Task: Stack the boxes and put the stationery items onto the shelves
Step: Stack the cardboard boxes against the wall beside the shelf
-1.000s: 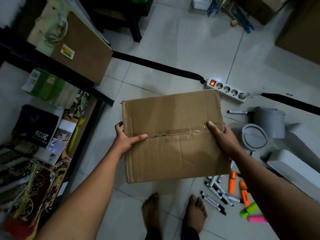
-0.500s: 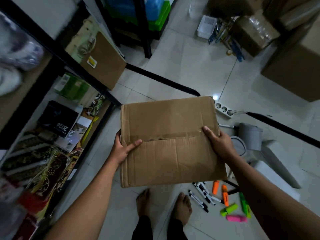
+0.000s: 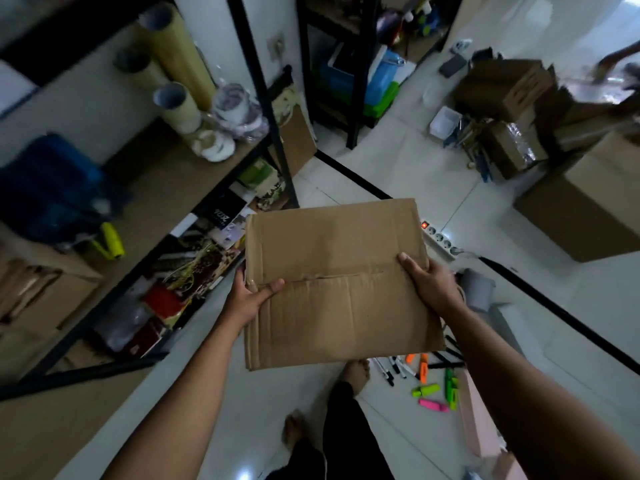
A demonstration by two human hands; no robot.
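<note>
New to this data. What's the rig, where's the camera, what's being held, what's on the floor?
No robot here: a person works with bare hands, and one wide-angle camera on their head looks forward and down. The left hand and right hand hold a flat cardboard box by its sides, each with a curled grip and the thumb on top. On the tiled floor lie highlighters and black markers near the feet, a power strip, and more cardboard boxes on the right. A shelf with rolls stands on the left.
</note>
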